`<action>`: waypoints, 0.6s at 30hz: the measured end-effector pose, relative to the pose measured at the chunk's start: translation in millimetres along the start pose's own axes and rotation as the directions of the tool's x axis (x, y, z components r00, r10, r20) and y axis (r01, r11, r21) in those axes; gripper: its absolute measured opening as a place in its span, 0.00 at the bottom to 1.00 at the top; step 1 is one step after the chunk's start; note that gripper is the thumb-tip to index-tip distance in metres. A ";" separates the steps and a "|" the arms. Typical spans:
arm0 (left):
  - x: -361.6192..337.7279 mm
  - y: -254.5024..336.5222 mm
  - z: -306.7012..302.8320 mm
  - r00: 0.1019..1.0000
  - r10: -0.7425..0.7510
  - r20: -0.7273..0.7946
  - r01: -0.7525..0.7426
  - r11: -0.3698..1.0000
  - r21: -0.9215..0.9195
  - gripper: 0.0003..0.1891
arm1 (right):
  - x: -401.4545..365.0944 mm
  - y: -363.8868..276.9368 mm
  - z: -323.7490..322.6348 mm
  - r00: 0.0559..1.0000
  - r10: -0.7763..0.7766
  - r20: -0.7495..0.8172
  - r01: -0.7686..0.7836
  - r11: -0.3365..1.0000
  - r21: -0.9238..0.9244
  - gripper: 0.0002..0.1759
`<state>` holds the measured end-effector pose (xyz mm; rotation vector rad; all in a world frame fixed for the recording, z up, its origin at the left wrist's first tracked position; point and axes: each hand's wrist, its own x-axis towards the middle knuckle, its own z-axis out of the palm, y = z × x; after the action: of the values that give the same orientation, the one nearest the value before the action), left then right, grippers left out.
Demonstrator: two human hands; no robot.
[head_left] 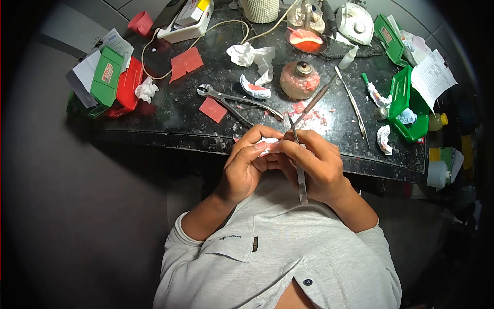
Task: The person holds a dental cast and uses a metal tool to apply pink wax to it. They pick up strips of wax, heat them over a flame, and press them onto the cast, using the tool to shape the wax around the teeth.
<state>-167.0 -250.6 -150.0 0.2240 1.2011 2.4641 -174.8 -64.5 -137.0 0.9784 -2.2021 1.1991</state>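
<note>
Both hands are close together at the front edge of the black table. My left hand (246,166) is closed round a small white cast with pink wax (267,146). My right hand (320,164) touches the cast's right side with its fingertips and holds a metal wax knife (301,185) between its fingers. The knife's pointed end is up and its broad end hangs down over the shirt. Part of the cast is hidden by the fingers. Just beyond the hands lie pliers (226,96), a pink wax sheet (212,109) and another white cast with pink wax (254,87).
A glass burner (300,81) stands beyond the hands, with pink scraps near it. Long metal tools (353,103) lie to its right. A green box (406,105) is at the right, green and red boxes (107,77) at the left. A cable (226,22) crosses the back.
</note>
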 end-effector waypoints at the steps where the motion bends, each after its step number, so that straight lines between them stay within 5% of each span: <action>1: 0.4 0.2 0.3 0.999 0.002 0.049 0.001 0.997 -0.077 0.18 | 1.5 0.1 -0.9 1.000 -0.024 0.004 0.025 0.999 -0.036 0.25; 18: 1.4 -6.4 -5.1 0.996 0.007 -0.084 -0.004 0.999 0.038 0.16 | -1.6 6.6 5.3 0.998 -0.015 0.069 0.015 1.000 -0.004 0.19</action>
<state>-168.1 -250.1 -158.2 0.1357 1.2845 2.4791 -179.0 -66.0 -144.4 1.0475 -2.2452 1.1691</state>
